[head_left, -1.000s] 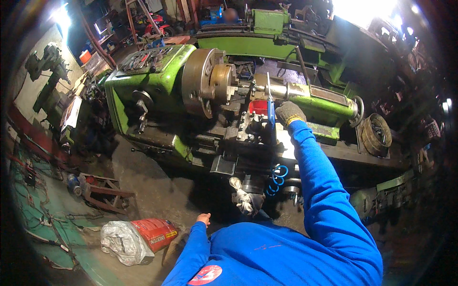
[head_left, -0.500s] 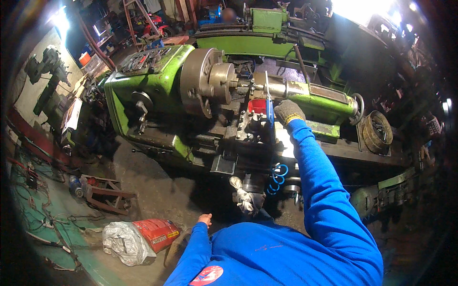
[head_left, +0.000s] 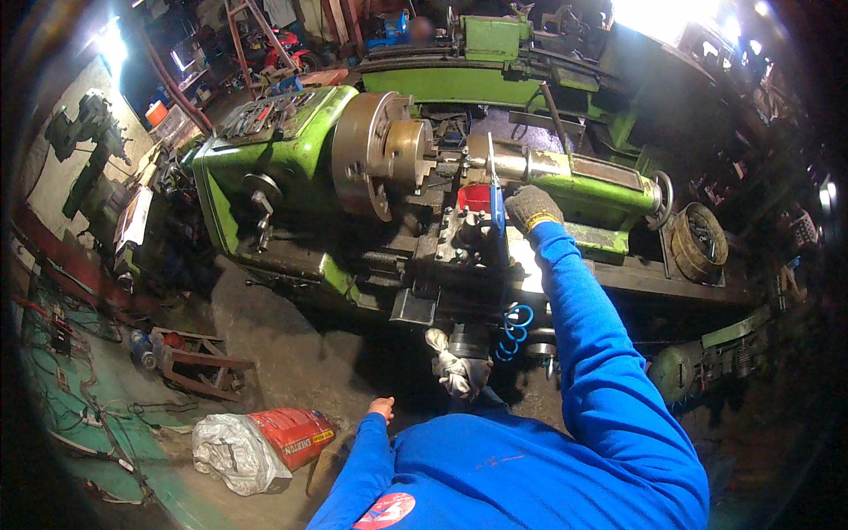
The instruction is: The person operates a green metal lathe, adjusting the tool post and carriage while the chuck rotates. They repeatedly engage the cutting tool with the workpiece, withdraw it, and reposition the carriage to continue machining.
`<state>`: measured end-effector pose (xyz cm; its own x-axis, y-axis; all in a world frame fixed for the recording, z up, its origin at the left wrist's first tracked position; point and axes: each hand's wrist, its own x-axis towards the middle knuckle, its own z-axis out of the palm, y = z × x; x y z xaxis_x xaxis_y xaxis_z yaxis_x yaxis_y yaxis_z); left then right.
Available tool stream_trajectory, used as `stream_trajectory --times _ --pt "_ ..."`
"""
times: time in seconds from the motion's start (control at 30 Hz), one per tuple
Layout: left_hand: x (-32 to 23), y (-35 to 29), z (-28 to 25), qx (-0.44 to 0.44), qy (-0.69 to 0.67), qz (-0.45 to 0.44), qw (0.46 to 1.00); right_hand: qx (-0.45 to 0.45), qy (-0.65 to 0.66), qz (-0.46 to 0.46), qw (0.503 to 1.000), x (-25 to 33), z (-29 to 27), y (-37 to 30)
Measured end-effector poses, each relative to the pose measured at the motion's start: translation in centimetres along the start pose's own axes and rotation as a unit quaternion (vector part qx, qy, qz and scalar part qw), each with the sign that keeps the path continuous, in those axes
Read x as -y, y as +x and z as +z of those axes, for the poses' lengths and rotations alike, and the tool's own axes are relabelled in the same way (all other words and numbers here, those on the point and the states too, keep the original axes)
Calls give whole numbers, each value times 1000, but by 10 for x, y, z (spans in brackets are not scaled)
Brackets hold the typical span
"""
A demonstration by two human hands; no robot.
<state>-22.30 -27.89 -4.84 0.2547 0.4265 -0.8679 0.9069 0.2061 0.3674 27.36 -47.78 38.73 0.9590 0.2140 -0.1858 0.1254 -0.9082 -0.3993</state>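
My right hand, in a grey knitted glove, reaches over the carriage of a green lathe. Its fingers are curled, and what lies inside them is hidden. Right beside them stands a slim upright thing, blue below and pale above. Left of it is the tool post, with a red container behind. The large round chuck carries a smaller metal cylinder, facing the tailstock. My bare left hand hangs low beside my body, fingers folded, nothing visible in it.
A coiled blue hose hangs below the carriage, near a pale rag. A red and white sack lies on the floor at left, below a rusty metal frame. A round bin sits at the bed's right end.
The chuck and the cylinder on it have turned, their jaws and edges now showing at a different angle. Both my hands have stayed almost in place.
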Motion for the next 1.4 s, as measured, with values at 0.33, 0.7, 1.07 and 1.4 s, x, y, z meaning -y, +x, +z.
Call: stream_trajectory --times 0.33,0.7,1.07,1.4 --pt "-2 -1 3 0 -2 0 1000 6 -3 -4 1000 -1 0 1" --pt "-11 -1 4 3 23 -4 1000 -22 2 -27 999 -10 13 14" --pt "-12 -2 13 21 32 -5 999 -54 -8 -42 998 -19 23 22" --pt "-25 0 15 -4 5 -2 1000 -41 13 -68 997 -16 16 14"
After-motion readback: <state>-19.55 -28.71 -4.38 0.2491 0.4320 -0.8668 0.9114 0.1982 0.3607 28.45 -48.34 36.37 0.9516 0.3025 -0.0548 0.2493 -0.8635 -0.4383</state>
